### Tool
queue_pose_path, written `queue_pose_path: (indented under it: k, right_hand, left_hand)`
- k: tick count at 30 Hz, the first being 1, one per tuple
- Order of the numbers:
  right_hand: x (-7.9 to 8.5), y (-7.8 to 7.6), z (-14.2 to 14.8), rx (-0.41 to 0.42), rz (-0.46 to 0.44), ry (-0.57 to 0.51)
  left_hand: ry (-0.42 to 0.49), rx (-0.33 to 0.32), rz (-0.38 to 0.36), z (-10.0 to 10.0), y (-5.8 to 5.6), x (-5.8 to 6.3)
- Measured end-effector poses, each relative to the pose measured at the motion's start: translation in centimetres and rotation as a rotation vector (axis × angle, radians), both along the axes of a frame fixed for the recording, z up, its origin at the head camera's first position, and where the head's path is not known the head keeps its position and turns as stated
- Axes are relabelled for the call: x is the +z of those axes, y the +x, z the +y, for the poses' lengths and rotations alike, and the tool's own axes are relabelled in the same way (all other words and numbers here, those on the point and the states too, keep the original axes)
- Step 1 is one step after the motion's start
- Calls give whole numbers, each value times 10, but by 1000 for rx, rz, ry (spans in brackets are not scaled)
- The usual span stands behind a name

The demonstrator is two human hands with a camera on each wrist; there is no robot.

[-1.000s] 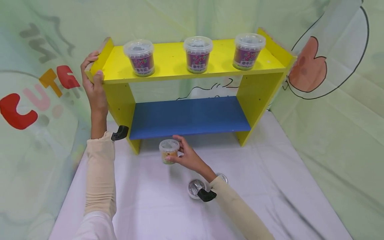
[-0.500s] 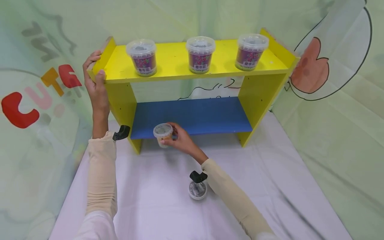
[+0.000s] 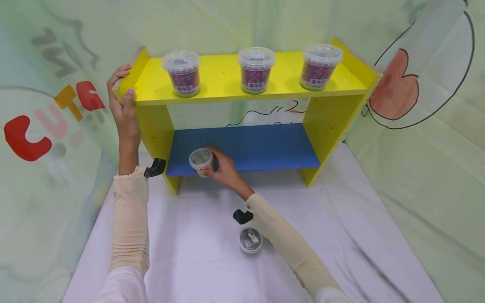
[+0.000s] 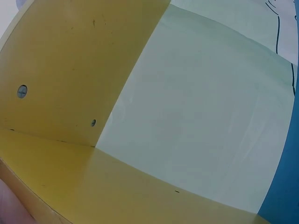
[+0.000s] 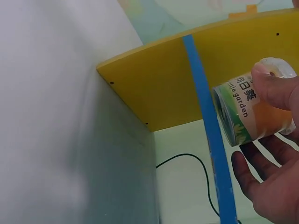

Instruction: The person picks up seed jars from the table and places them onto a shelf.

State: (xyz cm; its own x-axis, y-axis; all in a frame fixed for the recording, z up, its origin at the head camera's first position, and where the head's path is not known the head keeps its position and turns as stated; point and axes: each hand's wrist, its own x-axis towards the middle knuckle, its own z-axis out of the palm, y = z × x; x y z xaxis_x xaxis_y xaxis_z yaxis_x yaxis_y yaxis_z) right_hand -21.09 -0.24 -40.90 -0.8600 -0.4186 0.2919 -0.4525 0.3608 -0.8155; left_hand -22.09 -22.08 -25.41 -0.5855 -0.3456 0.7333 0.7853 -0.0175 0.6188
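My right hand (image 3: 227,170) holds a small clear-lidded plastic tub (image 3: 201,157) between thumb and fingers at the front left of the blue shelf board (image 3: 246,145). In the right wrist view the tub (image 5: 252,105) shows an orange and green label reading "little garden", its base close to the board's blue edge (image 5: 208,105); I cannot tell whether they touch. My left hand (image 3: 124,105) grips the upper left corner of the yellow shelf unit (image 3: 216,75), thumb in front. The left wrist view shows the unit's yellow panel (image 4: 84,60) and only a bit of hand.
Three purple-labelled tubs, left (image 3: 183,75), middle (image 3: 255,73) and right (image 3: 320,69), stand on the yellow top. A silver-topped tub (image 3: 250,240) stands on the white cloth (image 3: 204,261) beside the right forearm. Printed fabric (image 3: 417,168) hangs around the unit.
My right hand has carried the tub up and slightly left, from in front of the unit to the blue board. The left hand keeps its grip on the corner.
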Motion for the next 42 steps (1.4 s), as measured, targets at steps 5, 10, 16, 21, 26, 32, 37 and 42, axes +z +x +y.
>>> queue_pose_path:
  k: [5, 10, 16, 21, 26, 32, 37, 42]
  right_hand:
    - [-6, -5, -3, -3, 4, -40]
    - [-8, -9, -6, -4, -15, -50]
    - [-12, -12, -11, -2, -31, -42]
    - [-16, -15, -12, -24, -36, -33]
    - [-15, -16, -11, -19, -37, -21]
    - [-13, -12, -7, -24, -64, 19]
    - [-15, -8, 1, -19, -66, 44]
    - [-20, -3, 15, -23, -80, 95]
  left_hand:
    - [17, -25, 5, 0, -1, 0]
    - [-4, -14, 10, 0, -1, 0]
    - [-26, 19, 8, 0, 1, 0]
    - [-31, 21, 3, 1, 1, 1]
    - [-21, 16, 4, 1, 2, 1]
    - [-20, 16, -2, 0, 0, 0]
    - [1, 2, -11, -1, -2, -2]
    - [-9, 10, -7, -1, -2, -2]
